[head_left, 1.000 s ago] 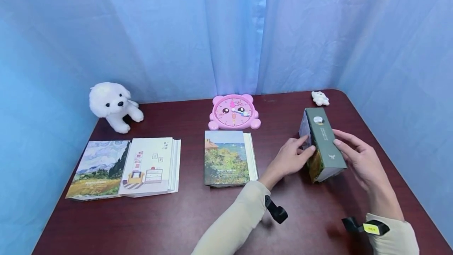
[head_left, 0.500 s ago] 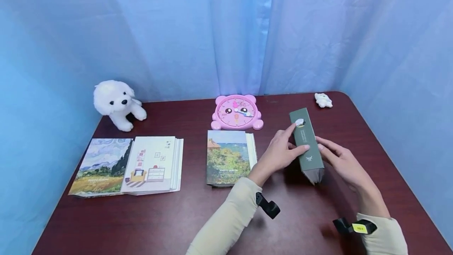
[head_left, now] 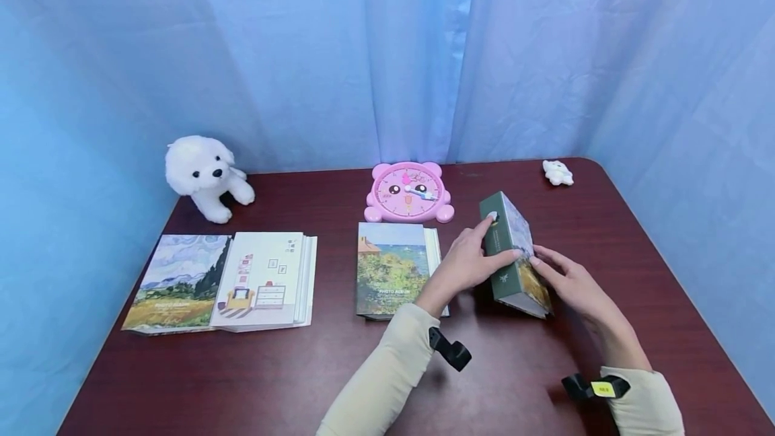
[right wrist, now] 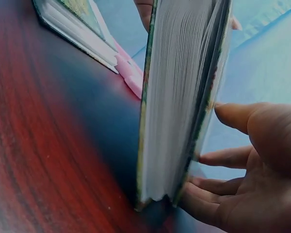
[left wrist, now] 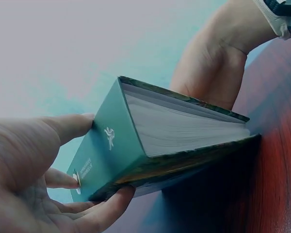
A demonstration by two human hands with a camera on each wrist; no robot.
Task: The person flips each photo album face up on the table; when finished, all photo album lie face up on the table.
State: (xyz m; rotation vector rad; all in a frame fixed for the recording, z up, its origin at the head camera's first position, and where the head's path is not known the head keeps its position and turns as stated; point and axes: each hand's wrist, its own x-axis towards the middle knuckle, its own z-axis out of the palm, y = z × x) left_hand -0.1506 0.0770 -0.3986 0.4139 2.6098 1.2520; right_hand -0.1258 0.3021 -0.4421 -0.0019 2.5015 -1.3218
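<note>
A thick photo album (head_left: 508, 268) with a green spine (head_left: 498, 247) stands tilted on the table, its spine turned up and to the left and its painted cover facing right. My left hand (head_left: 465, 264) holds the spine side: thumb and index finger lie on the spine, while other fingers (left wrist: 109, 208) reach under to the far cover in the left wrist view. On the opposite side, my right hand (head_left: 575, 284) touches the painted cover with fairly straight fingers (right wrist: 228, 158). White page edges (left wrist: 184, 121) show between the covers.
Another photo album (head_left: 393, 268) lies left of my left hand, below a pink toy clock (head_left: 408, 192). Further left, a landscape-covered album (head_left: 181, 281) lies against a white illustrated one (head_left: 260, 288). A white plush dog (head_left: 208, 177) and a small white figure (head_left: 558, 172) sit at the back.
The held album has moved left and tipped over so its right cover now shows instead of its left. Both hands travelled left with it; the left fingers shifted onto the spine.
</note>
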